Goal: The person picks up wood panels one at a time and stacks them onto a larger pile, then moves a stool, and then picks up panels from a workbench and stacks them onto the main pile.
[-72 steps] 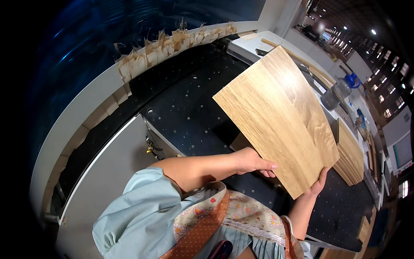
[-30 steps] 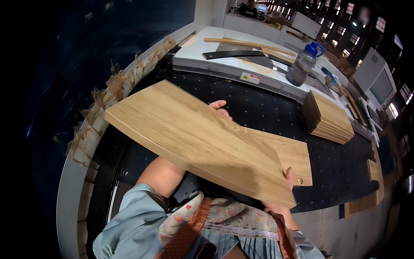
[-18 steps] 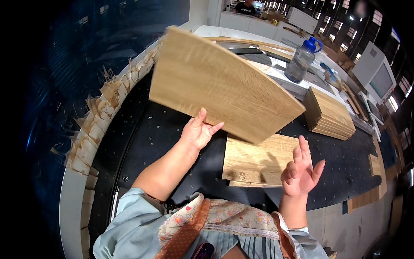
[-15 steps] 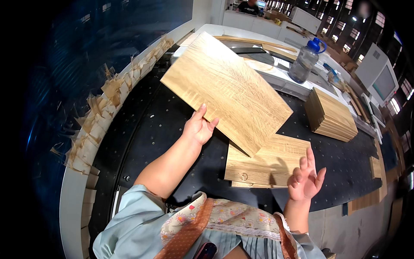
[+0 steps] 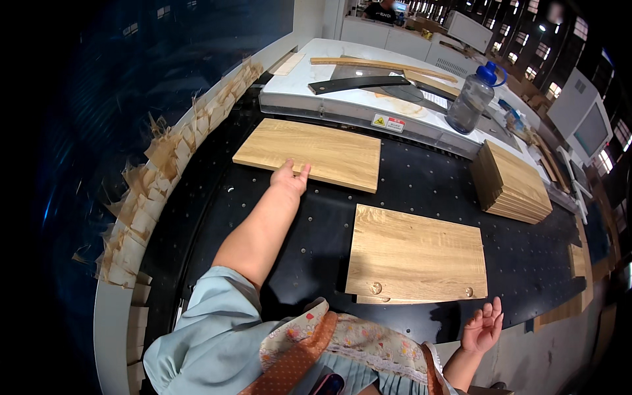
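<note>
My left hand (image 5: 290, 178) grips the near edge of a light wood-grain board (image 5: 316, 150), thumb on its top face and the other fingers partly hidden below. That board is nearly level over the far left part of the black work table (image 5: 309, 227); whether it touches the surface, I cannot tell. Closer to me lies another wood-grain board (image 5: 418, 250), with round holes near its front edge and a further board's edge peeking out beneath. Beside its front right corner my right hand (image 5: 482, 327) is held palm up, fingers loosely spread, holding nothing.
A stack of boards (image 5: 517, 178) stands at the table's right. Behind it, a white ledge (image 5: 283, 99) carries a blue-capped water bottle (image 5: 471, 102), a dark flat bar (image 5: 359, 83) and wood strips (image 5: 385, 64). Ragged flaps (image 5: 168, 148) line the machine wall at left. Another person (image 5: 380, 12) is far back.
My left hand has lowered the tilted board away to the far left, turning it nearly level and uncovering the nearer board. My right hand has dropped back toward me.
</note>
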A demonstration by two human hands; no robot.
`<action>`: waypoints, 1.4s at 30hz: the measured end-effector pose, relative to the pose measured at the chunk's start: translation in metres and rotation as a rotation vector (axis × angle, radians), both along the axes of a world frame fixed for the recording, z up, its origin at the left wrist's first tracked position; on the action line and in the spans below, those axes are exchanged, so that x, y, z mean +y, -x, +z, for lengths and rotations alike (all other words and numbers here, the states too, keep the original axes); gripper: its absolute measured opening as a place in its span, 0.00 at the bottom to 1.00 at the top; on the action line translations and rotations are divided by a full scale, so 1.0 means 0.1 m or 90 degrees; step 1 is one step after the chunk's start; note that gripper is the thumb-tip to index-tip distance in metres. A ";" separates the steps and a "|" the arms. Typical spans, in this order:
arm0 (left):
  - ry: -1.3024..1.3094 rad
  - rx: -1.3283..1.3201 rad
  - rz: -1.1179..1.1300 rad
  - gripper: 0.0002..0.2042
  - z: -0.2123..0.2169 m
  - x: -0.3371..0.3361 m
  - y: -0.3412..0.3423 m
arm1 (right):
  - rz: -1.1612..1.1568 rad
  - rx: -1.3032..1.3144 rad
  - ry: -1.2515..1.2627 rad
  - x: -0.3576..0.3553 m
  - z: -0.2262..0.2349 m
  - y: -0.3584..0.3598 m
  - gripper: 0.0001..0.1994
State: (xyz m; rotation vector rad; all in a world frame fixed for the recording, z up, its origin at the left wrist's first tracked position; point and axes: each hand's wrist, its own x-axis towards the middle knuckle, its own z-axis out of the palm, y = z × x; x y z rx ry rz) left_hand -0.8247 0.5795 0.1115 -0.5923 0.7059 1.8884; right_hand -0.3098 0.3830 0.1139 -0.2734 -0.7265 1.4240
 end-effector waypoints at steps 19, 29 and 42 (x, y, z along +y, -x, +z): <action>0.042 1.690 -0.383 0.18 -0.01 -0.06 -0.41 | -0.551 -0.645 0.163 -0.04 -0.30 -0.03 0.09; 0.165 1.783 -0.600 0.17 -0.11 0.58 -0.26 | -0.657 -1.118 0.121 -0.14 -0.45 -0.08 0.13; 0.404 1.810 -0.520 0.23 -0.04 0.55 -0.19 | -0.615 -1.308 0.112 -0.06 -0.41 0.07 0.17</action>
